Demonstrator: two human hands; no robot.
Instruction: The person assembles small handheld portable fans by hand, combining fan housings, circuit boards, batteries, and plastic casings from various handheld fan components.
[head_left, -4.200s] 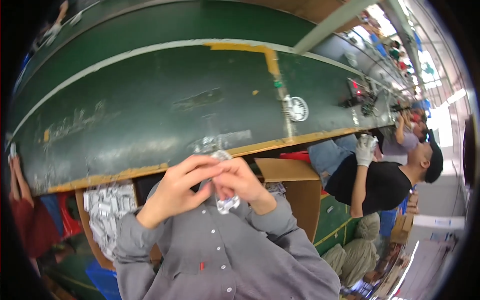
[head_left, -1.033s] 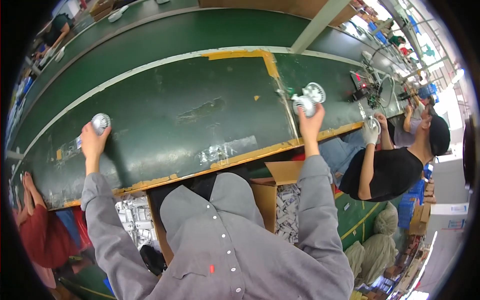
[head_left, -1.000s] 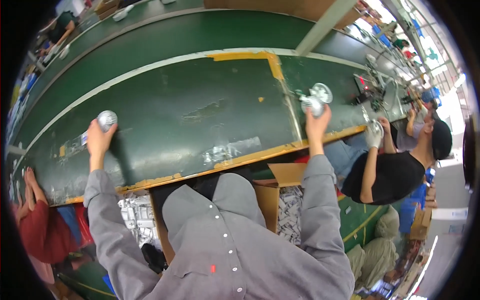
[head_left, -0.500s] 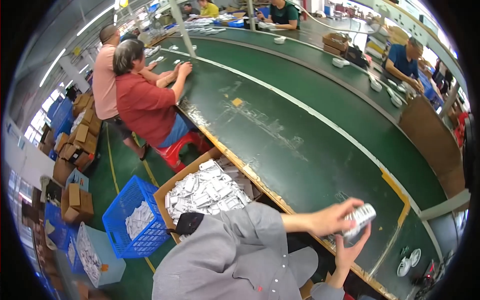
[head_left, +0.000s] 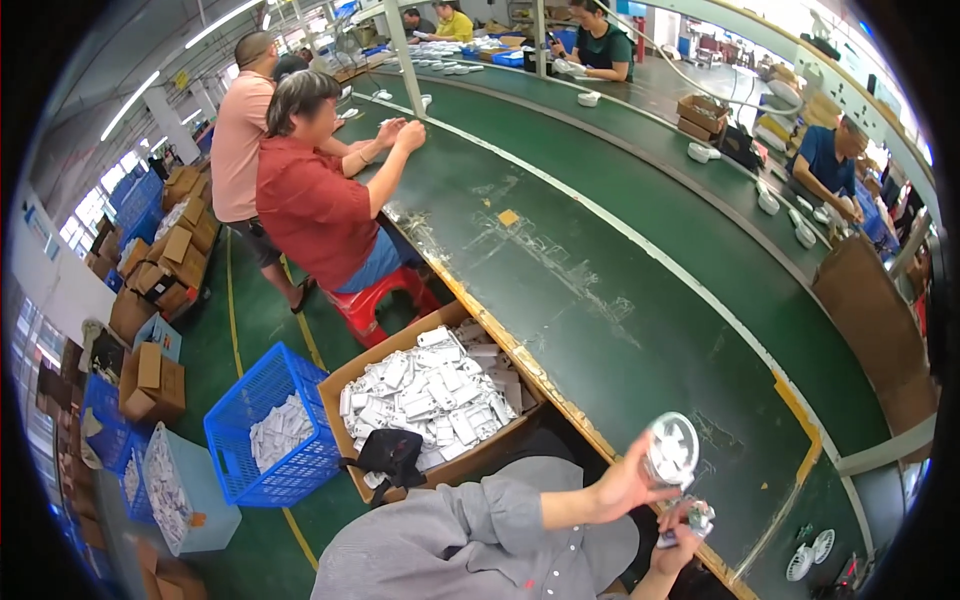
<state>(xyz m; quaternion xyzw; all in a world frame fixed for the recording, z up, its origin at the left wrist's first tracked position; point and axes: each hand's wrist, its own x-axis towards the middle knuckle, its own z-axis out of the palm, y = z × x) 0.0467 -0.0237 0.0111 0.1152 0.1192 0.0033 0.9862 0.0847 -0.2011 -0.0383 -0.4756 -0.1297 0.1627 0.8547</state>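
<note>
My left hand [head_left: 622, 488] is closed round the side of a small white fan head [head_left: 672, 448], a round cage with blades showing inside. Just below it, my right hand [head_left: 676, 552] grips a small white part with something green on it [head_left: 698, 518]. Whether that part joins onto the fan head I cannot tell. Both hands are over the front edge of the green workbench [head_left: 560, 310]. Another small white fan [head_left: 810, 555] lies on the bench at the lower right.
An open cardboard box [head_left: 345, 400] full of white plastic casings stands left of me, with a black pouch [head_left: 390, 455] at its near edge. Beside it is a blue crate [head_left: 225, 440]. A person in red [head_left: 320, 190] sits farther along the bench on a red stool [head_left: 375, 310].
The white thing held between both hands has been turned, so the round fan face now shows. Both hands have come left and lower. My view has shifted slightly.
</note>
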